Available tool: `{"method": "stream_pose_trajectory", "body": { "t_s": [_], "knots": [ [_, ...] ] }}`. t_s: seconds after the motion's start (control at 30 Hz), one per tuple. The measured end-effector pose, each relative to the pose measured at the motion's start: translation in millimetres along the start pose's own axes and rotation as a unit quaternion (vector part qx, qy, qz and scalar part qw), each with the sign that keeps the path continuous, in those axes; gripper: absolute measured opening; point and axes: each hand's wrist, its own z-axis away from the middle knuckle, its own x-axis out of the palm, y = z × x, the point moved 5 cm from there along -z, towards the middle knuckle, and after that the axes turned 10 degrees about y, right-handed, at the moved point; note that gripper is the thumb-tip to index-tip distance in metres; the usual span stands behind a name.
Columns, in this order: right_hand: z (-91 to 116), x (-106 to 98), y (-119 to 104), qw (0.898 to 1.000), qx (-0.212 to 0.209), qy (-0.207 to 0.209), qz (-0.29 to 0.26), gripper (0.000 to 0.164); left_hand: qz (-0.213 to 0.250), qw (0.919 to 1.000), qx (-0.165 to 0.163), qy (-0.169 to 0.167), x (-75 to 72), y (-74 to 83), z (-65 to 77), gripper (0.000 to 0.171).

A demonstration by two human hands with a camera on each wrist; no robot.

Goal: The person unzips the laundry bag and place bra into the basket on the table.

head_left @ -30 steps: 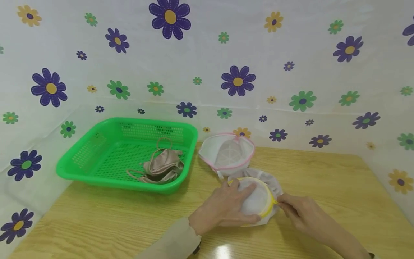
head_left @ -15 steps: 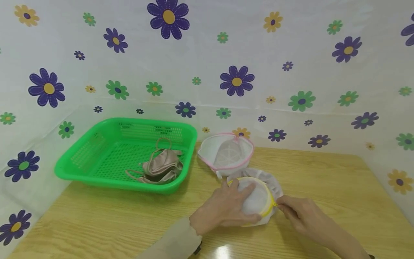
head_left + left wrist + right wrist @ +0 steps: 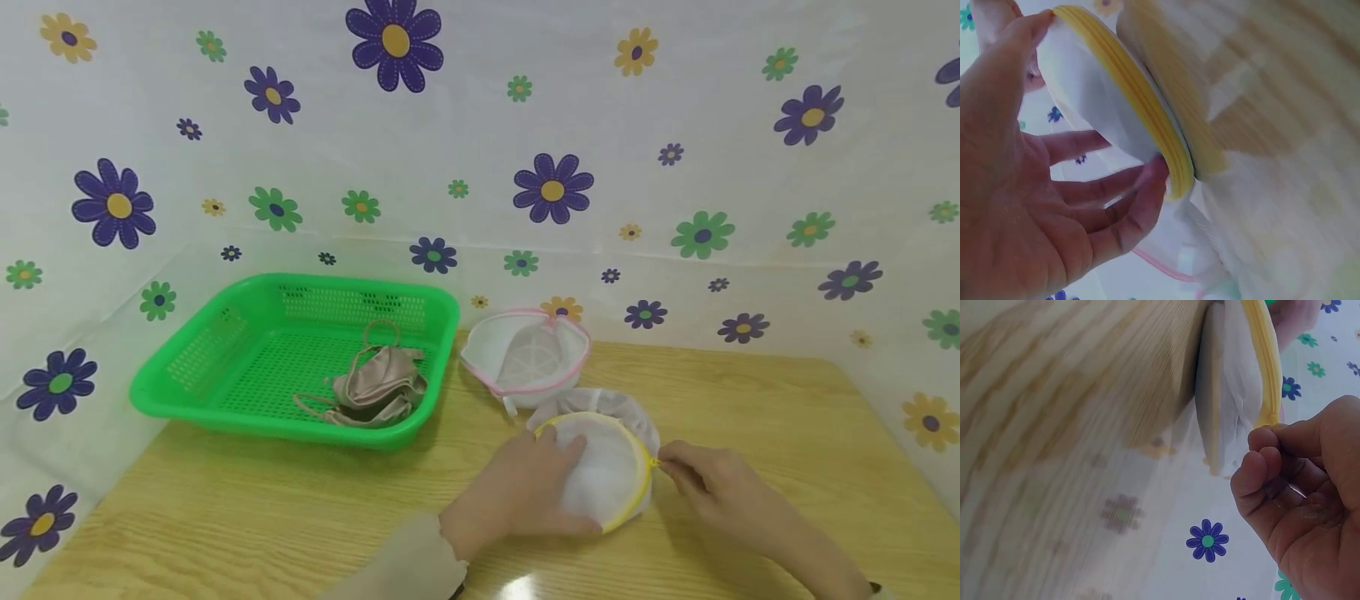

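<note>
A white mesh laundry bag with a yellow zipper [image 3: 609, 471] rests on the table before me. My left hand [image 3: 521, 483] spans its left side; in the left wrist view, thumb and curled fingers hold the yellow band [image 3: 1124, 72] at two places. At the bag's right edge, my right hand [image 3: 723, 492] pinches the zipper's end, and its fingertips [image 3: 1263, 437] mostly hide the pull. Just behind lies a second mesh laundry bag with pink trim [image 3: 487, 354], its mouth gaping over a stiff ribbed part inside.
On the left stands a green plastic basket [image 3: 288, 429] with a crumpled satiny beige garment [image 3: 378, 383] with thin straps in its right side. A white flowered sheet [image 3: 465, 100] hangs around the back and sides of the wooden table [image 3: 300, 517].
The yellow-zippered bag has shifted slightly right and its top looks wider. My right hand, pinching at the zipper, has moved a little right and away from me. The basket and pink-trimmed bag stay put.
</note>
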Motion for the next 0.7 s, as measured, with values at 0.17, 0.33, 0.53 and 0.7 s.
{"method": "stream_pose_trajectory", "body": {
  "t_s": [0.17, 0.33, 0.53, 0.7],
  "knots": [
    [2.0, 1.4, 2.8, 1.0, 0.004, -0.005, 0.002, 0.027, -0.093, 0.9941, 0.032, 0.046, -3.8, 12.9, 0.0, 0.087],
    [1.9, 2.0, 5.6, 1.0, 0.014, -0.008, 0.001, 0.027, -0.118, 0.9891, 0.051, 0.072, -6.1, 19.3, -2.1, 0.074],
    [-2.6, -0.8, 7.1, 1.0, 0.011, 0.002, 0.003, 0.028, -0.07, 0.9958, 0.03, 0.051, -2.5, 16.5, -7.2, 0.066],
    [-2.8, -1.4, 4.8, 1.0, 0.005, 0.007, 0.018, 0.028, -0.037, 0.999, 0.009, 0.024, -0.7, 13.2, -7.8, 0.067]
  ]
}}
